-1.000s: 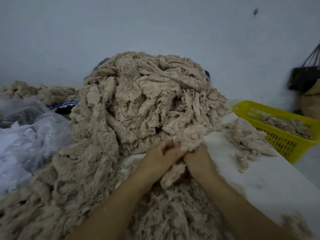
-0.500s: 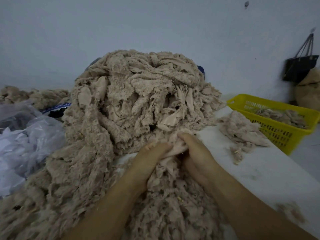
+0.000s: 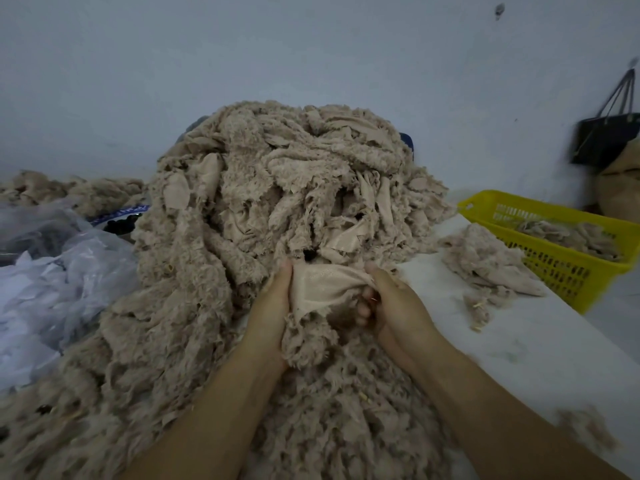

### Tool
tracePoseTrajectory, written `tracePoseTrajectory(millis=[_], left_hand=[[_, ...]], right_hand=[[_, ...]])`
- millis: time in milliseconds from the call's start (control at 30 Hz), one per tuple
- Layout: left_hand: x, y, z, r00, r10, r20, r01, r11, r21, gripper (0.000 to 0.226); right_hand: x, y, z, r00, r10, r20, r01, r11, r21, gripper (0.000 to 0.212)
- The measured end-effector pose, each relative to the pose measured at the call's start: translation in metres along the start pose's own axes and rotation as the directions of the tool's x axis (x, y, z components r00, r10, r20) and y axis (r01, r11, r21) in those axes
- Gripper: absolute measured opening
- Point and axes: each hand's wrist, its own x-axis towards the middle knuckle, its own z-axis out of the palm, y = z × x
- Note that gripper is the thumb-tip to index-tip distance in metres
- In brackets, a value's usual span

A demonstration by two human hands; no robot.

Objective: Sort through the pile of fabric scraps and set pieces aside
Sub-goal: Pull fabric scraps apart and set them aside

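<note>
Stretching a scrap (image 3: pixel 322 285) between both hands, the person holds it at the foot of the pile (image 3: pixel 277 202), just above the fluffy offcuts that spill toward the camera. Its smooth backing faces up, and a shaggy fringe hangs from its lower edge.

The piece looks light, soft and quite limp, so it should lift with no effort, though it will sag wherever it is not held. The pile side is fuzzy and frayed (it probably sheds, and may snag on its neighbours). The safest hold is likely a pinch on the woven backing near two opposite edges, as here, and not on the loose fluff, which could tear away.

Both forearms come in from the bottom of the view and converge. The left hand (image 3: pixel 273 303) stands on its edge with the palm turned inward, its thumb lying along the scrap's left edge and clamped on it. The right hand (image 3: pixel 391 303) mirrors it, its fingers (image 3: pixel 363 308) curled under the cloth and its thumb pressing on top, so both hands grip the same piece.

To the right, the white counter (image 3: pixel 519 358) carries a small heap (image 3: pixel 485 265) of similar pieces. Just beside that heap is a yellow basket (image 3: pixel 485 199) holding a few more. Either seems a likely place for this scrap to go.
</note>
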Motion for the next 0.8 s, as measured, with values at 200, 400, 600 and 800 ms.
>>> tracePoseTrajectory(millis=[200, 400, 600, 800], left_hand=[[0.002, 0.003, 0.000, 0.997, -0.021, -0.077, 0.018, 0.999, -0.049, 0.058], [0.008, 0.016, -0.011, 0.992, -0.028, -0.123, 0.002, 0.978, -0.208, 0.060], [0.005, 0.006, -0.002, 0.998, -0.036, -0.046, 0.025, 0.973, -0.230, 0.069], [0.010, 0.018, -0.011, 0.998, -0.018, -0.068, -0.002, 0.960, -0.280, 0.068]], right_hand=[[0.002, 0.003, -0.003, 0.995, -0.019, 0.093, 0.025, 0.997, -0.067, 0.050], [0.008, -0.016, -0.024, 0.962, -0.239, -0.130, 0.237, 0.971, -0.037, 0.043], [-0.014, 0.008, 0.001, 0.932, -0.117, 0.343, 0.342, 0.598, -0.725, 0.040], [-0.009, 0.016, 0.000, 0.874, -0.150, 0.463, 0.482, 0.401, -0.779, 0.042]])
